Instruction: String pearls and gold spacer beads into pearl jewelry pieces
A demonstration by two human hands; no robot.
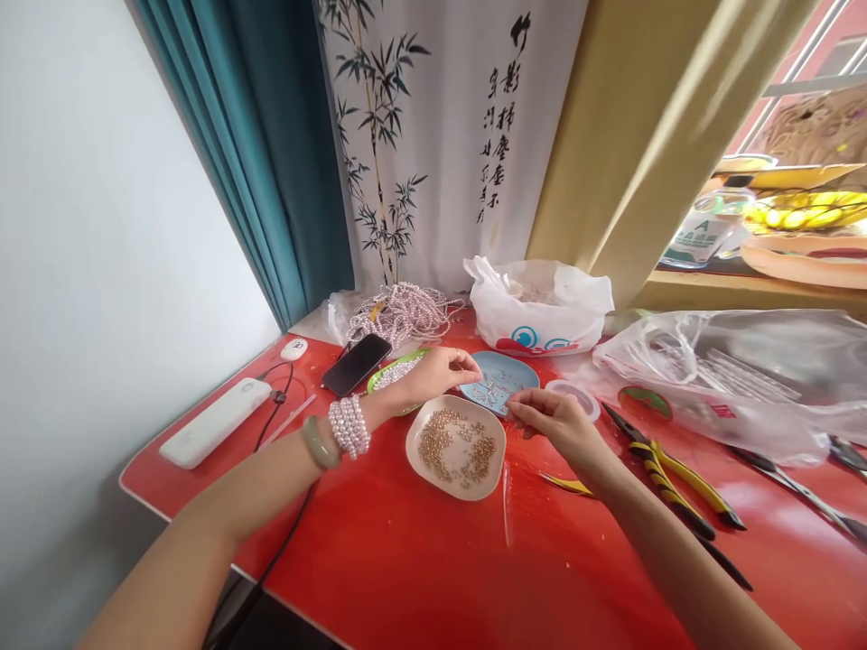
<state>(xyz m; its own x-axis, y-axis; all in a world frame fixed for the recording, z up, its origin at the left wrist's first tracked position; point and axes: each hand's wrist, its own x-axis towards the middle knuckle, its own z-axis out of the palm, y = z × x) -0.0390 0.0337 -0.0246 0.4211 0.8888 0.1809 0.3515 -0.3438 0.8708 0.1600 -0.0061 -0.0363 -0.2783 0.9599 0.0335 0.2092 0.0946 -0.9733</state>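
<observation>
My left hand (443,372), with a pearl bracelet and a jade-like bangle on its wrist, reaches over the near left edge of a blue plate (525,368). Its fingertips are pinched together; anything between them is too small to make out. On the blue plate lie small, thin silvery pieces (491,394). At the plate's right front edge, my right hand (545,415) also has thumb and forefinger pressed together, and what they pinch cannot be made out. Just below both hands, a cream dish (455,488) holds many gold beads (437,442). Behind my left hand, a green dish (372,384) contains pale pearly beads.
Strands of pink beads (406,316) lie at the back beside a white plastic bag (542,302). A phone (357,364) and a power bank (215,422) are left; yellow-black pliers (660,469), tweezers (569,485), scissors (799,487) and a clear bag (731,388) are right.
</observation>
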